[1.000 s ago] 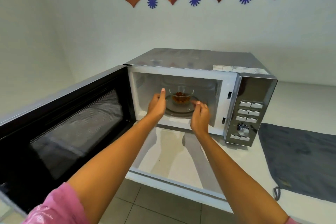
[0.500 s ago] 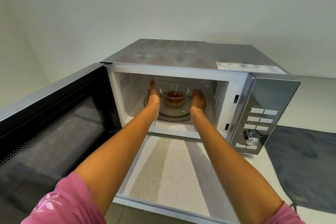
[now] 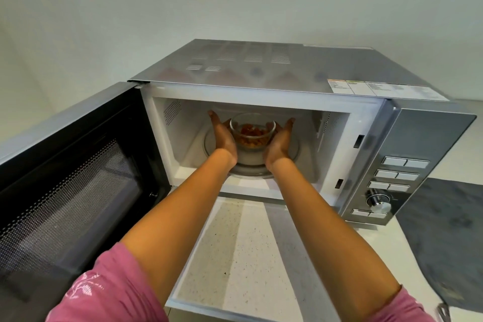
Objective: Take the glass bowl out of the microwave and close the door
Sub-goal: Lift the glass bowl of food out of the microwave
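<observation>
A small clear glass bowl [image 3: 253, 131] with orange-red food pieces sits on the glass turntable [image 3: 294, 150] inside the silver microwave [image 3: 287, 70]. Both of my hands are deep in the cavity. My left hand [image 3: 223, 136] is pressed against the bowl's left side, my right hand [image 3: 281, 140] against its right side, palms cupping it with fingers extended. The bowl rests on the turntable, as far as I can see. The microwave door [image 3: 78, 178] is swung wide open to the left, its dark mesh window facing me.
The control panel [image 3: 394, 178] with buttons and a knob is on the microwave's right front. A grey cloth [image 3: 444, 238] lies on the white counter [image 3: 245, 256] to the right. The counter's front edge runs below my arms. A white wall stands behind.
My hands went from the cavity opening deep inside and closed in on the two sides of the bowl. My head moved closer, so the microwave looks larger.
</observation>
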`<state>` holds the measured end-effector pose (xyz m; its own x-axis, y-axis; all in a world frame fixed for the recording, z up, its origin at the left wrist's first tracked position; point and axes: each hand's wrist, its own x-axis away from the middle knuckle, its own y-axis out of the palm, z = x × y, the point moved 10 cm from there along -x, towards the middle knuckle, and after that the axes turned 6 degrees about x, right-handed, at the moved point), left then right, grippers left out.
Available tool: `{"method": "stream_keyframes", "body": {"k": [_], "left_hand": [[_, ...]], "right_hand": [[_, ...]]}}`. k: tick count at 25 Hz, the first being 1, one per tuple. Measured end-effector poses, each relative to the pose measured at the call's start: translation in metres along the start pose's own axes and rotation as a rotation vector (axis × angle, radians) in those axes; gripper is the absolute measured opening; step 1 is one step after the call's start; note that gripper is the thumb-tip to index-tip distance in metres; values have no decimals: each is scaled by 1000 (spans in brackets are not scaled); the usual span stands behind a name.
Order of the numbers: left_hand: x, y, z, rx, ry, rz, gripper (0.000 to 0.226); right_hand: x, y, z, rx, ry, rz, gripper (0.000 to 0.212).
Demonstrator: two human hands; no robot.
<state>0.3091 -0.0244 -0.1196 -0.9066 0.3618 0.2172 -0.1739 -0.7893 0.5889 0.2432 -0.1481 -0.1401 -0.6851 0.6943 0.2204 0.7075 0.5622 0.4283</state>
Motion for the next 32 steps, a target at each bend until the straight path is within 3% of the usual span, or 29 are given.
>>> {"method": "stream_keyframes", "body": {"k": [8, 15, 32], "left_hand": [[4, 1, -6, -53, 19, 26, 93], [22, -1, -9, 46, -14, 89, 101], [156, 13, -28, 34, 21, 49, 91]], "right_hand": [[5, 8, 4, 23, 8, 7, 76], [26, 7, 4, -12, 40, 13, 76], [146, -53, -10, -50, 48, -17, 76]]}}
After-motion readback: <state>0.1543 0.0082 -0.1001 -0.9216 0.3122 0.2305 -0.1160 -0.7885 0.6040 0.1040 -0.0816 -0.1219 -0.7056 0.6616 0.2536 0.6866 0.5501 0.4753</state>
